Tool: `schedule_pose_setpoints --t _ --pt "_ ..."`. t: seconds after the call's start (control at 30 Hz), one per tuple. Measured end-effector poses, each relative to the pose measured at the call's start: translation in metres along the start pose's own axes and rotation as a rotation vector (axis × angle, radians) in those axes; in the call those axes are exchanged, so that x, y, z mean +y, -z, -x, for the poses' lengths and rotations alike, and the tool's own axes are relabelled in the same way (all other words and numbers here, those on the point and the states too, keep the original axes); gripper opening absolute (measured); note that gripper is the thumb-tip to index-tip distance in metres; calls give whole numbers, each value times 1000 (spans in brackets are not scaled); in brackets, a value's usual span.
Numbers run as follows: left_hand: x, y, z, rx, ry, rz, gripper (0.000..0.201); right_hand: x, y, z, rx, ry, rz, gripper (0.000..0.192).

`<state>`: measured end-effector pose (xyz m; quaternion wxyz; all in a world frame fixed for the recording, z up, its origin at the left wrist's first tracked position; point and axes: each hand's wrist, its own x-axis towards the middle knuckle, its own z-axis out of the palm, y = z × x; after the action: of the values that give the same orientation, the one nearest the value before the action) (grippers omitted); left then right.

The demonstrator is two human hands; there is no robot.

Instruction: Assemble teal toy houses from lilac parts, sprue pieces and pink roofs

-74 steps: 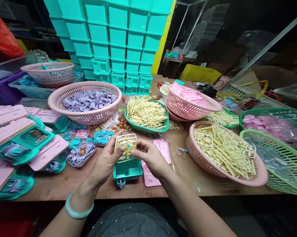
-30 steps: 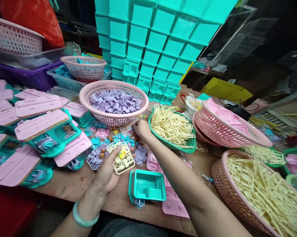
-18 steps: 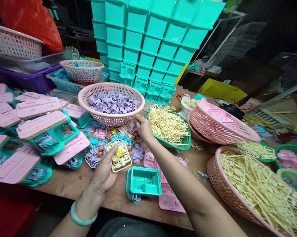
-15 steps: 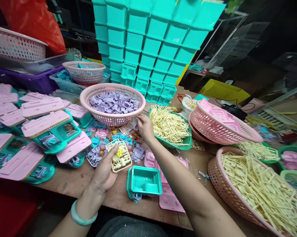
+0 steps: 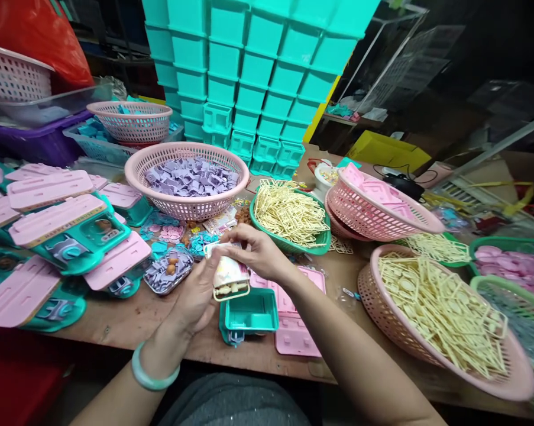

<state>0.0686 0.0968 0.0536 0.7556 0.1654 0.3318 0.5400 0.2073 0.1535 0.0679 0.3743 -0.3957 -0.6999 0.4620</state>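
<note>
My left hand (image 5: 194, 291) is closed on a cream plastic frame of small moulded parts (image 5: 232, 291), held in the air over the front of the bench. A small printed sheet (image 5: 231, 269) lies across that frame and hides most of it. The fingers of my right hand (image 5: 258, 253) pinch the sheet's upper edge. Below both hands stands an open teal plastic box (image 5: 251, 310), with a grey piece on its front. Beside it on the right lie pink plastic panels (image 5: 295, 336), partly under my right forearm.
Teal-and-pink toy houses (image 5: 65, 228) are piled at left. A pink basket of purple pieces (image 5: 187, 204), a green basket of cream frames (image 5: 311, 247) and a larger pink basket (image 5: 373, 307) surround the work area. Stacked teal boxes (image 5: 225, 59) rise behind.
My right hand has come back from beside the purple-piece basket to my left hand, bringing the printed sheet onto the cream frame. The camera view has shifted slightly.
</note>
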Motion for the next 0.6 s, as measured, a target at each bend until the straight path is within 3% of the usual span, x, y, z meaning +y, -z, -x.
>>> schedule_pose_setpoints --t 0.1,0.2,0.3,0.43,0.5,0.6 --pt "-9 -10 1 30 -115 -41 41 4 -6 11 254 -39 -111 48" --pt "-15 -14 0 31 -304 -156 35 -3 -8 31 128 -173 -387 53" --pt "-14 -7 5 -132 -302 -279 44 -13 2 57 33 -193 -414 46" --pt "-12 23 19 -349 -271 -647 98 -9 21 95 123 -76 -13 27" --pt "-13 41 25 -347 -235 -871 103 -1 24 110 62 37 244 21" --pt "-19 59 27 -308 -205 -999 96 8 18 119 -91 226 556 20"
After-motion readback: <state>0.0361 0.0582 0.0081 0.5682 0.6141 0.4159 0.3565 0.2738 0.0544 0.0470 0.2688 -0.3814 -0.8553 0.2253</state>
